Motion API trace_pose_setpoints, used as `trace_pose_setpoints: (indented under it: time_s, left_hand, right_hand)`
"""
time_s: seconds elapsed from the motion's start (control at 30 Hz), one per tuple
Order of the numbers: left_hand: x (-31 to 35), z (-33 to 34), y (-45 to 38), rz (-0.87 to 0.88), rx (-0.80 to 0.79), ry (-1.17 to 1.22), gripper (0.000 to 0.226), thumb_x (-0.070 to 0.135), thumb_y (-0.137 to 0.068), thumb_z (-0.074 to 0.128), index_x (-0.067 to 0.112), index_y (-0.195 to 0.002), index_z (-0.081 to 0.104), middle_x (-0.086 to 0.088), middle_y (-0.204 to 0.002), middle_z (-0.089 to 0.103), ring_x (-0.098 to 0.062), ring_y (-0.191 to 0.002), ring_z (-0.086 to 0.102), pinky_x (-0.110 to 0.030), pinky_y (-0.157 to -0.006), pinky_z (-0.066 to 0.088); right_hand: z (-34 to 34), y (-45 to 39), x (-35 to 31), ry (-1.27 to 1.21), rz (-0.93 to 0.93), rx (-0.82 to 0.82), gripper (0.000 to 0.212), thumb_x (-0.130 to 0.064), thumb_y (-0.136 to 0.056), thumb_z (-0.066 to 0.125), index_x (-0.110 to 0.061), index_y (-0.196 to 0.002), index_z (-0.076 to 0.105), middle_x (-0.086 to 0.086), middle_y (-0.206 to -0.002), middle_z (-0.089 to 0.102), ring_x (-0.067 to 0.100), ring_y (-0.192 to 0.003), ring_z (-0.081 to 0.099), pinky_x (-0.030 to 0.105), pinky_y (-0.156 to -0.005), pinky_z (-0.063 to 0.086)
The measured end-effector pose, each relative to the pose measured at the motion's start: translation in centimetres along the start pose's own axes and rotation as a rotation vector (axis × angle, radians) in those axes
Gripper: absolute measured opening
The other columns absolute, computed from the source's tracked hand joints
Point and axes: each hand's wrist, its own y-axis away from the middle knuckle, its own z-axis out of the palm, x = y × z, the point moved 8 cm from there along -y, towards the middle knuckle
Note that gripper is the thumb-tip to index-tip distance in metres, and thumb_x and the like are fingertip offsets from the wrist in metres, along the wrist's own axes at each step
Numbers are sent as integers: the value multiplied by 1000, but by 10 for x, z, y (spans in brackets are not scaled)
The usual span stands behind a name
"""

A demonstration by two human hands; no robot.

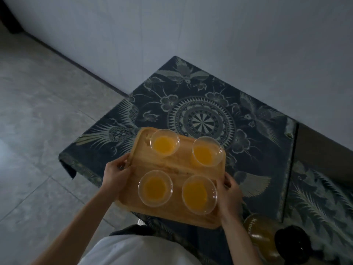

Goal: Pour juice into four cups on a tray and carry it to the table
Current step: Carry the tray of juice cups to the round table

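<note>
A wooden tray point(179, 165) is held level over the near left part of a table covered with a dark patterned cloth point(202, 104). On the tray stand several clear cups with orange juice in them, two at the far end point(165, 142) point(207, 151) and two at the near end point(155, 188) point(199, 194). My left hand point(116, 174) grips the tray's left edge. My right hand point(229, 196) grips its right edge. A juice bottle point(267, 240) with a black cap stands at the lower right.
A pale wall point(229, 35) runs behind the table. Grey floor tiles point(38, 131) spread to the left. A second cloth-covered surface point(321, 197) adjoins on the right. My white shirt point(133, 251) shows at the bottom.
</note>
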Motion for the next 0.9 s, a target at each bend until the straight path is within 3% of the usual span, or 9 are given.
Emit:
trace_pose_setpoints:
  time_s: [0.07, 0.17, 0.3, 0.43, 0.53, 0.73, 0.8, 0.9]
  left_hand:
    - [-3, -10, 12, -3, 58, 21, 46, 8, -99, 69, 32, -138, 67, 8, -99, 72, -14, -91, 70, -43, -90, 61]
    - [-8, -27, 34, 4, 138, 66, 49, 1, -96, 68, 39, -126, 63, 11, -95, 66, -10, -85, 65, -25, -70, 55]
    - [-27, -43, 60, -12, 172, 167, 52, -3, -92, 71, 37, -125, 66, -7, -111, 67, -30, -104, 67, -38, -78, 57]
    - [-49, -64, 90, -46, 255, 266, 52, -3, -93, 71, 37, -126, 67, -17, -120, 68, -31, -100, 68, -35, -72, 58]
    - [-70, -79, 114, -76, 313, 346, 51, -3, -94, 71, 37, -126, 68, -19, -124, 67, -39, -110, 67, -41, -77, 60]
    - [-111, -111, 171, -143, 498, 451, 56, -3, -92, 74, 30, -137, 65, -16, -122, 69, -36, -107, 69, -40, -77, 60]
    - [-124, -122, 192, -157, 559, 482, 58, -4, -90, 75, 30, -136, 66, -19, -119, 71, -37, -104, 70, -45, -83, 61]
    - [-142, -137, 222, -170, 641, 543, 57, -4, -90, 76, 27, -137, 66, -13, -110, 71, -32, -97, 71, -42, -81, 60]
  right_hand:
    - [4, 2, -8, -33, -25, -30, 30, -41, -95, 66, -23, -120, 69, -6, -102, 75, 12, -92, 71, 33, -76, 60]
    - [9, 4, -19, -27, -72, -72, 37, -44, -92, 71, -23, -123, 68, -6, -104, 74, 12, -94, 71, 39, -80, 62]
    - [19, 9, -32, -14, -129, -152, 41, -42, -90, 72, -23, -126, 65, -3, -109, 72, 12, -95, 69, 36, -78, 60]
    - [34, 18, -42, -17, -179, -253, 34, -41, -89, 75, -22, -117, 68, -9, -100, 71, 8, -90, 68, 27, -71, 56]
    - [51, 29, -48, -20, -196, -341, 27, -38, -90, 74, -24, -113, 68, -8, -99, 71, 13, -92, 68, 35, -76, 59]
    - [91, 59, -55, 50, -241, -537, 28, -32, -90, 75, -35, -115, 65, -9, -104, 70, 14, -95, 69, 42, -82, 61]
    - [106, 72, -60, 78, -271, -589, 30, -30, -89, 76, -33, -117, 66, -7, -106, 70, 15, -96, 69, 44, -85, 61]
    - [130, 96, -66, 118, -321, -673, 32, -31, -88, 76, -29, -119, 68, -4, -109, 71, 15, -97, 68, 46, -86, 60]
